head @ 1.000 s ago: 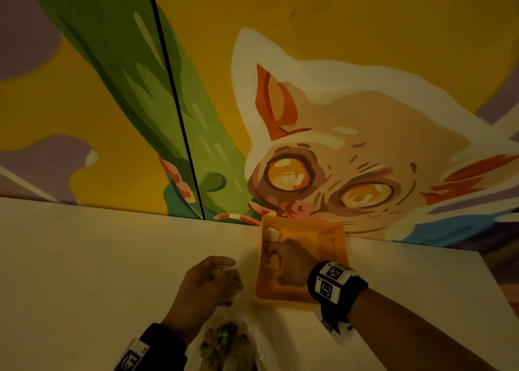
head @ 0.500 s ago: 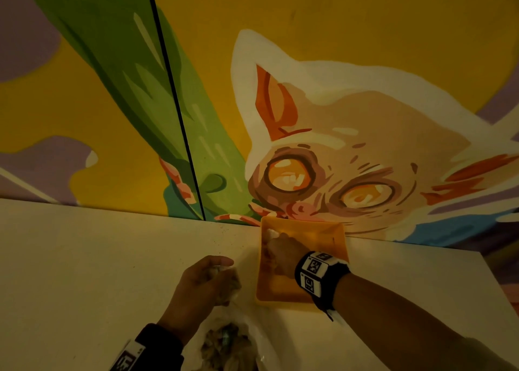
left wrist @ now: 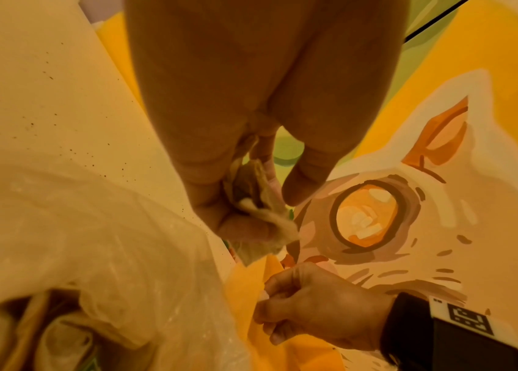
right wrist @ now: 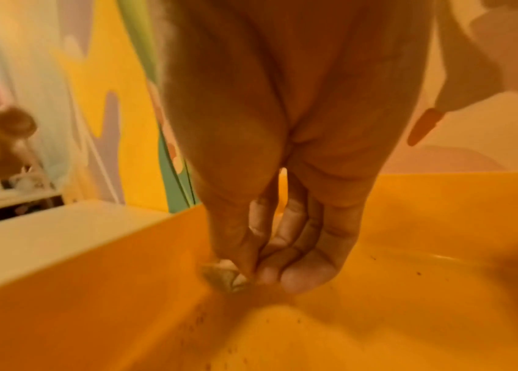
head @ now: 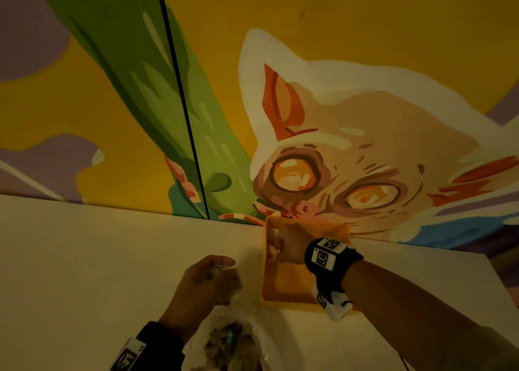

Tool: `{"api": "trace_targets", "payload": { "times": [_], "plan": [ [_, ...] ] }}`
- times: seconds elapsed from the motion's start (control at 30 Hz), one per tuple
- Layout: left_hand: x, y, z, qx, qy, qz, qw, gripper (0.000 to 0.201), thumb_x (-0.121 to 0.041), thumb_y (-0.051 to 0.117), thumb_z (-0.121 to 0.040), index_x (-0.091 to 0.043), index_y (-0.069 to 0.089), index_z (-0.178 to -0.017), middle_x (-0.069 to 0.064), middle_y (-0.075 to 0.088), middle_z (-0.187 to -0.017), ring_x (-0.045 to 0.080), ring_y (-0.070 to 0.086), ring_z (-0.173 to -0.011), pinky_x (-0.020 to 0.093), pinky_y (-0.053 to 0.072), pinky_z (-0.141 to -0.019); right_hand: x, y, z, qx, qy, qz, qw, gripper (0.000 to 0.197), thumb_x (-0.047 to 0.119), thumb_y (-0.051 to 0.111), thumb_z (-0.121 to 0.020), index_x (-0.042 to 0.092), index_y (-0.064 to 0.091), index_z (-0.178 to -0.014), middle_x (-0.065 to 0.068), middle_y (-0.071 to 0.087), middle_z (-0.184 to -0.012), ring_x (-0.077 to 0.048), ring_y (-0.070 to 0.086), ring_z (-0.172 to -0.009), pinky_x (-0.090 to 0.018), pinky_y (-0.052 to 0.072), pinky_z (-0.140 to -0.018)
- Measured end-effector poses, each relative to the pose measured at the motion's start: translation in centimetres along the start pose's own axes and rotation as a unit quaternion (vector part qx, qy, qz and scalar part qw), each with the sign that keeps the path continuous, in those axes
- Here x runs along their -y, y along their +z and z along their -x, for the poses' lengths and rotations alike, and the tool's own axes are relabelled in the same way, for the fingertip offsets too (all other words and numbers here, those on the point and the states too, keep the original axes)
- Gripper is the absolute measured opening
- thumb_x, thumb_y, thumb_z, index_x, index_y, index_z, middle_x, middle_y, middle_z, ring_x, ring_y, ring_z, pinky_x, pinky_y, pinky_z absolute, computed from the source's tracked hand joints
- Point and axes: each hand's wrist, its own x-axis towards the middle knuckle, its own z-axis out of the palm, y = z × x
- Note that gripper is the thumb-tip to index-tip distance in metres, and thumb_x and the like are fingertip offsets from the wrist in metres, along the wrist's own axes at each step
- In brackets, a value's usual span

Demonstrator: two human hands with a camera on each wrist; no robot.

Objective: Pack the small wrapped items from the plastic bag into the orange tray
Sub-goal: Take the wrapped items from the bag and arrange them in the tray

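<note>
The orange tray (head: 295, 292) sits on the pale table against the painted wall. My right hand (head: 283, 244) reaches into the tray's far left part and pinches a small wrapped item (right wrist: 224, 277) just above the tray floor (right wrist: 378, 313). My left hand (head: 207, 278) hovers left of the tray, fingers curled round a bunch of wrapped items (left wrist: 257, 200). The clear plastic bag (head: 233, 342) with more wrapped items lies open below the left hand, near the table's front.
The wall with a cat mural (head: 337, 160) rises right behind the tray. Bare table top (head: 84, 258) stretches to the left, and the table's right edge (head: 500, 280) lies right of the tray.
My right hand has moved from the tray's middle toward its far left corner. The left hand has stayed beside the tray with its items.
</note>
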Motion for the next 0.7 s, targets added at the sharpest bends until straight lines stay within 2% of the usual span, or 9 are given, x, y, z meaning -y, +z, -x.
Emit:
{"api": "trace_targets", "payload": {
  "times": [0.1,0.2,0.3,0.4,0.47,0.57,0.6,0.67,0.7],
  "plan": [
    [0.0,0.1,0.0,0.0,0.0,-0.002,1.0,0.011,-0.008,0.059,-0.093,-0.009,0.064,-0.102,0.019,0.073,-0.088,0.034,0.071,-0.084,0.034,0.053,-0.062,-0.5,-0.8,-0.2,0.048,0.05,-0.07,0.995,0.027,0.035,0.071,-0.084,0.015,0.065,-0.102,0.004,0.064,-0.082,-0.02,0.065,-0.084,-0.033,0.056,-0.081],
    [0.1,0.1,-0.1,0.002,-0.003,-0.004,1.0,0.011,-0.007,0.058,-0.093,-0.009,0.064,-0.102,0.019,0.073,-0.087,0.037,0.07,-0.086,0.035,0.054,-0.063,-0.5,-1.3,-0.6,0.086,0.112,-0.167,0.976,0.017,0.016,0.067,-0.088,0.011,0.065,-0.104,-0.006,0.068,-0.083,-0.021,0.071,-0.082,-0.028,0.059,-0.069],
    [0.1,0.0,0.0,0.003,-0.005,-0.005,1.0,0.011,-0.006,0.058,-0.093,-0.009,0.064,-0.102,0.018,0.073,-0.086,0.038,0.07,-0.088,0.034,0.054,-0.062,-0.4,-1.6,-1.0,0.051,0.145,-0.246,0.957,0.03,0.007,0.062,-0.091,0.007,0.058,-0.121,-0.009,0.066,-0.079,-0.02,0.068,-0.07,-0.029,0.058,-0.064],
    [0.1,-0.3,0.1,0.002,-0.006,-0.008,1.0,0.011,-0.007,0.058,-0.093,-0.009,0.064,-0.102,0.017,0.073,-0.086,0.035,0.07,-0.086,0.033,0.053,-0.06,-0.4,-1.2,-1.5,-0.018,0.173,-0.286,0.942,0.019,0.002,0.059,-0.091,-0.005,0.063,-0.109,-0.013,0.067,-0.078,-0.028,0.072,-0.079,-0.037,0.061,-0.073],
    [0.1,-0.4,0.0,0.0,-0.006,-0.011,1.0,0.011,-0.008,0.058,-0.093,-0.009,0.064,-0.103,0.018,0.073,-0.086,0.035,0.07,-0.086,0.033,0.053,-0.061,-0.4,-0.8,-1.8,-0.03,0.185,-0.303,0.934,0.02,0.0,0.06,-0.09,-0.008,0.063,-0.108,-0.015,0.068,-0.078,-0.03,0.072,-0.08,-0.039,0.061,-0.073],
    [0.3,-0.5,-0.1,-0.003,-0.008,-0.012,1.0,0.012,-0.008,0.058,-0.094,-0.008,0.064,-0.104,0.02,0.072,-0.088,0.036,0.07,-0.086,0.035,0.054,-0.063,-0.2,-0.8,-1.7,-0.035,0.191,-0.326,0.925,0.019,0.002,0.059,-0.092,-0.003,0.059,-0.11,-0.016,0.068,-0.085,-0.026,0.068,-0.069,-0.034,0.06,-0.065],
    [0.3,-0.5,-0.1,-0.003,-0.009,-0.012,1.0,0.012,-0.008,0.058,-0.094,-0.008,0.064,-0.104,0.021,0.072,-0.088,0.037,0.07,-0.087,0.035,0.054,-0.063,-0.2,-0.8,-1.7,-0.014,0.193,-0.33,0.924,0.027,0.003,0.056,-0.094,0.002,0.056,-0.121,-0.016,0.069,-0.093,-0.023,0.065,-0.068,-0.031,0.058,-0.063],
    [0.4,-0.5,-0.1,-0.004,-0.01,-0.014,1.0,0.012,-0.008,0.058,-0.094,-0.009,0.064,-0.104,0.02,0.073,-0.088,0.038,0.069,-0.089,0.035,0.054,-0.063,-0.3,-0.7,-1.7,0.038,0.204,-0.335,0.919,0.03,0.003,0.051,-0.097,0.003,0.052,-0.127,-0.015,0.067,-0.101,-0.019,0.062,-0.069,-0.032,0.057,-0.071],
    [0.4,-0.5,0.0,-0.004,-0.012,-0.013,1.0,0.012,-0.008,0.058,-0.093,-0.009,0.064,-0.103,0.02,0.073,-0.088,0.038,0.069,-0.089,0.034,0.054,-0.063,-0.3,-0.7,-1.7,0.055,0.212,-0.335,0.916,0.02,0.003,0.049,-0.098,0.0,0.056,-0.116,-0.013,0.065,-0.092,-0.018,0.06,-0.068,-0.033,0.057,-0.078]
  ]
}}
